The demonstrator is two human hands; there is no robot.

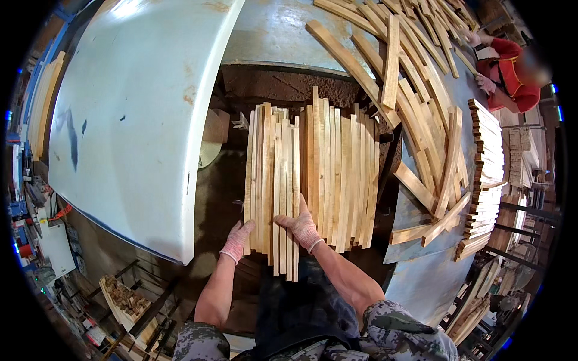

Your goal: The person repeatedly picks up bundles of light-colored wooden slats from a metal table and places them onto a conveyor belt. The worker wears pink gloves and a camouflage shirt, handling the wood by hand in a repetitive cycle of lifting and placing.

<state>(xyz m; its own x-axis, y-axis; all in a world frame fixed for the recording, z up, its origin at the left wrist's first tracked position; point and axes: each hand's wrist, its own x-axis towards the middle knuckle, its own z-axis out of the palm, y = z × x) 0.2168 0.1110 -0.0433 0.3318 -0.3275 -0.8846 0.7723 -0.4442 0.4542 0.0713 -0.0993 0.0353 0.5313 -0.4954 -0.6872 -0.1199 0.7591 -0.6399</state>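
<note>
"Where does this view look from?"
"The wearer's head, through the left of two side-by-side fisheyes, facing down at the left hand and right hand."
"How near?"
"Near the wooden slats, farther from the right edge of the metal tabletop, whose near left corner shows right of centre."

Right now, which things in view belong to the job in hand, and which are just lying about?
In the job, judging by the hands:
bundle of wooden strips, between left hand and right hand
neighbouring row of strips
probably, loose strips heaped at right

Seemingly just lying about:
long boards, far left
short wood pieces, lower left
</note>
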